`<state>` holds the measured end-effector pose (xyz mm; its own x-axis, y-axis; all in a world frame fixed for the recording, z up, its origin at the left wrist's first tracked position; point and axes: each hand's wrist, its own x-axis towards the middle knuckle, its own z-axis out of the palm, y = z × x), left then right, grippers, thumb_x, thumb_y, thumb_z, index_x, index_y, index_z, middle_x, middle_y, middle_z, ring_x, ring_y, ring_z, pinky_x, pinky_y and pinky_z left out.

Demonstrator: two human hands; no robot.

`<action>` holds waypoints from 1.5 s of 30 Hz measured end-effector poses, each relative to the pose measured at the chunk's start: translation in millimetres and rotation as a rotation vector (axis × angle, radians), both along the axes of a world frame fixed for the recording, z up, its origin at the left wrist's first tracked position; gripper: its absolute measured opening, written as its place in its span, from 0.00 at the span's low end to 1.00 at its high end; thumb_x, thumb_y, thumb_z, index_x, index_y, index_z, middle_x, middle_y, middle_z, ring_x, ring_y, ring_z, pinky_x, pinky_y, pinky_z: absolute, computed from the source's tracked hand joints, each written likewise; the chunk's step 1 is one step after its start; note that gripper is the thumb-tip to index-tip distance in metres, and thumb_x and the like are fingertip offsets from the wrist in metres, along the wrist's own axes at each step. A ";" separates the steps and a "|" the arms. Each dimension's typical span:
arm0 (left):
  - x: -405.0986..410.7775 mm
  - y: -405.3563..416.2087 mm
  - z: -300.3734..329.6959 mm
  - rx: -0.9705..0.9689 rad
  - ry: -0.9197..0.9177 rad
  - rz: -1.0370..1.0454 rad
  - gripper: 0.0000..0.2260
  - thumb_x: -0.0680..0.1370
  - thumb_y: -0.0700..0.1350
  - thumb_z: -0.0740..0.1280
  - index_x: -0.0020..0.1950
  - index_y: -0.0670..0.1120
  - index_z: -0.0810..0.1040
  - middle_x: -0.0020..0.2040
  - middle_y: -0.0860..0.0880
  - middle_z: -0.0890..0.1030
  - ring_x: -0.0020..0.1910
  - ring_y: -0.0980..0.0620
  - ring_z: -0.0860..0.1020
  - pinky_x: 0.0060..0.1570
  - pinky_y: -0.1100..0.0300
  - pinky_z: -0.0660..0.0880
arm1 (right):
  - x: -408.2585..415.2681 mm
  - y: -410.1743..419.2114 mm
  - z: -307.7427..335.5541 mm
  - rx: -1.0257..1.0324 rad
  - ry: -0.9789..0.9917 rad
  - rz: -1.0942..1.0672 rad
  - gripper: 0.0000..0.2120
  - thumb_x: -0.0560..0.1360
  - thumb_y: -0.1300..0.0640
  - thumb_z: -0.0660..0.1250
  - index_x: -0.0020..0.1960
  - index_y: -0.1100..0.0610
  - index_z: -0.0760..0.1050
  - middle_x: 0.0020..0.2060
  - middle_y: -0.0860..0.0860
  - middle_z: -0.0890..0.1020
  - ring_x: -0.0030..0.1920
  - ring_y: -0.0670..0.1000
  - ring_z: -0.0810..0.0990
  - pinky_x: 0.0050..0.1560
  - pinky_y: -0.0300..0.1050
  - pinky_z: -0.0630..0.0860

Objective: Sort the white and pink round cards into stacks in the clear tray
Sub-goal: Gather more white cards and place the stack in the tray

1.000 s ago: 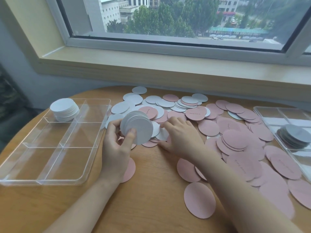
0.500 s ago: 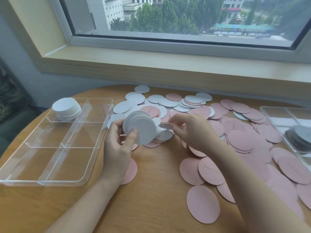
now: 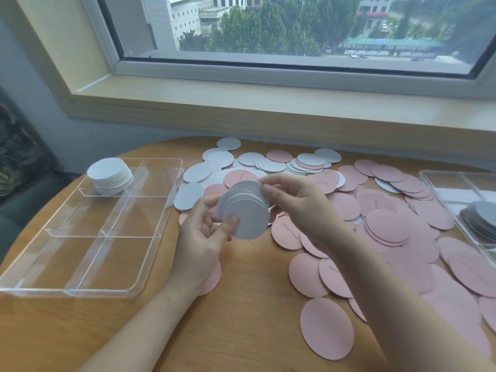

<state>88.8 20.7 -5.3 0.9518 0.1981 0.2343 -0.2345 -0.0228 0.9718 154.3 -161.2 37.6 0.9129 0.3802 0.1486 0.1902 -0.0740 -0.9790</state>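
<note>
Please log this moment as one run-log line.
left hand: holds white stack | right hand: pinches card onto stack | tray: one white pile, far-left cell | pink cards: loose on table

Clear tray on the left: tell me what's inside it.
The clear tray holds one stack of white cards in its far-left compartment. The other compartments show only the table through the plastic. How many cards the stack holds cannot be seen.
</note>
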 end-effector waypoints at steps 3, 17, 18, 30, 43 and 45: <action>0.1 2.4 -1.1 0.010 0.006 0.025 0.14 0.77 0.41 0.72 0.62 0.46 0.76 0.51 0.51 0.86 0.45 0.53 0.83 0.39 0.61 0.77 | -2.1 4.0 -1.7 -0.061 -0.037 0.097 0.12 0.84 0.62 0.60 0.57 0.60 0.82 0.47 0.57 0.85 0.44 0.47 0.81 0.45 0.44 0.78; 3.3 10.7 -0.2 -0.010 -0.009 0.188 0.13 0.80 0.39 0.72 0.58 0.54 0.76 0.50 0.50 0.86 0.49 0.52 0.84 0.42 0.61 0.80 | 26.4 2.0 -47.6 -0.914 -0.664 0.006 0.19 0.75 0.60 0.69 0.64 0.48 0.79 0.63 0.42 0.77 0.67 0.50 0.68 0.59 0.39 0.51; 3.0 10.1 0.5 -0.018 -0.009 0.186 0.13 0.79 0.38 0.71 0.58 0.54 0.76 0.50 0.50 0.86 0.48 0.53 0.83 0.41 0.62 0.80 | 27.5 2.5 -48.5 -0.911 -0.691 -0.002 0.18 0.74 0.60 0.69 0.62 0.47 0.79 0.62 0.42 0.78 0.66 0.50 0.69 0.58 0.39 0.51; 2.1 10.5 -0.9 -0.017 0.000 0.166 0.12 0.79 0.39 0.71 0.61 0.50 0.76 0.51 0.49 0.86 0.50 0.50 0.83 0.41 0.60 0.81 | 30.0 3.6 -53.6 -0.771 -0.814 -0.173 0.13 0.80 0.49 0.60 0.48 0.50 0.82 0.42 0.44 0.81 0.46 0.54 0.78 0.52 0.53 0.73; 7.2 8.6 -4.6 0.007 0.000 0.114 0.12 0.78 0.41 0.73 0.58 0.53 0.77 0.54 0.47 0.84 0.50 0.46 0.83 0.39 0.57 0.81 | 16.4 9.4 -22.2 -0.039 -0.152 -0.156 0.09 0.81 0.63 0.65 0.53 0.54 0.82 0.33 0.48 0.83 0.34 0.51 0.81 0.36 0.45 0.74; 8.2 9.2 -4.8 0.010 0.002 0.112 0.12 0.77 0.42 0.73 0.58 0.52 0.77 0.53 0.48 0.84 0.46 0.48 0.82 0.37 0.59 0.80 | 14.4 11.7 -20.1 -0.016 -0.141 -0.108 0.08 0.81 0.64 0.65 0.54 0.57 0.82 0.35 0.50 0.83 0.34 0.50 0.80 0.36 0.44 0.73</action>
<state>97.0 29.9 -10.1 0.9242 0.3011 0.2351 -0.2282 -0.0583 0.9719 168.7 -149.5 17.4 0.9190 0.2847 0.2728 0.3156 -0.1165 -0.9417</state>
